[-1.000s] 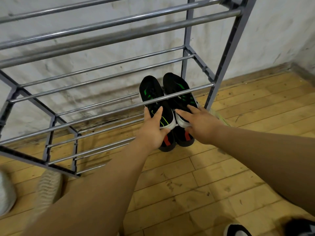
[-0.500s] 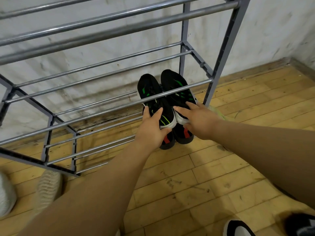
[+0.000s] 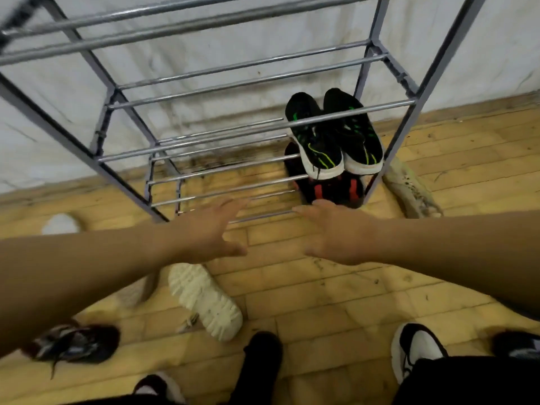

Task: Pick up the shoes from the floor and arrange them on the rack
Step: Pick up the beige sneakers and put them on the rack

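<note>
While our left hand [image 3: 210, 232] and right hand [image 3: 336, 232] hang spread and empty, the cream chunky-soled sneaker [image 3: 204, 299] lies on the floor just below the left: likely light, soft-uppered; take it by the heel collar.

No text, label, brand or number can be read anywhere here. The black shoes with green streaks [image 3: 333, 138] on the rack [image 3: 263, 127] carry only coloured markings, too blurred to make out as lettering.
</note>
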`<state>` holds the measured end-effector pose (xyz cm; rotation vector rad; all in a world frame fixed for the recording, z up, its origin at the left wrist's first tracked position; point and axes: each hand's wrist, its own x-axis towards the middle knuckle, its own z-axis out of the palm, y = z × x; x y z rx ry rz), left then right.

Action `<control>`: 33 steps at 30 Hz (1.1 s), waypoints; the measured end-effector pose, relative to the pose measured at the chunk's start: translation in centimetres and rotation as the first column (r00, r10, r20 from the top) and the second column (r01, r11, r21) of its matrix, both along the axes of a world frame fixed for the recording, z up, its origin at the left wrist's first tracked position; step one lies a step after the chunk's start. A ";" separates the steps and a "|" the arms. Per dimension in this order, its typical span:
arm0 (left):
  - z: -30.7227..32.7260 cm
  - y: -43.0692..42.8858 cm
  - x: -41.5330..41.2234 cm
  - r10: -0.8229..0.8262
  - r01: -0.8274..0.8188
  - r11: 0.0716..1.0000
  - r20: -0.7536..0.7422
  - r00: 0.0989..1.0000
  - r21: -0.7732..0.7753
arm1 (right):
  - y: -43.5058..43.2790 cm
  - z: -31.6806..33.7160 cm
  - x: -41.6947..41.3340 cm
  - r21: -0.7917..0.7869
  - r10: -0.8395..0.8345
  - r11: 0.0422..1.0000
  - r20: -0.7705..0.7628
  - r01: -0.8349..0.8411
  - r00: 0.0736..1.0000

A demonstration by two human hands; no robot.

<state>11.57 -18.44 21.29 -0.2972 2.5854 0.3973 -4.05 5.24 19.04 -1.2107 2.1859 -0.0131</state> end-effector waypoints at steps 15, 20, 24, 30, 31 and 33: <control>-17.0 -3.8 22.2 0.619 -0.642 0.708 0.177 0.765 0.296 | -13.6 -16.4 21.9 0.138 0.016 0.990 0.178 -0.041 0.984; -20.5 -2.9 26.1 0.833 -0.803 0.405 0.186 0.521 0.437 | -13.9 -19.6 23.7 0.054 -0.033 0.998 0.042 0.031 0.999; -20.5 -3.2 26.6 0.912 -0.820 0.225 0.183 0.367 0.527 | -13.7 -16.9 21.1 -0.068 -0.274 0.936 0.478 0.346 0.835; -19.1 -2.6 23.2 0.893 -0.600 -0.136 0.360 0.272 0.789 | -14.6 -13.6 19.3 0.153 -0.423 0.503 0.902 0.850 0.088; -19.0 -2.4 22.5 0.871 -0.571 -0.181 0.400 0.285 0.800 | -14.7 -13.4 19.5 0.158 -0.423 0.486 0.903 0.860 0.073; -19.1 -1.8 21.3 0.827 -0.534 -0.243 0.461 0.322 0.809 | -14.5 -13.3 20.1 0.156 -0.418 0.484 0.905 0.861 0.071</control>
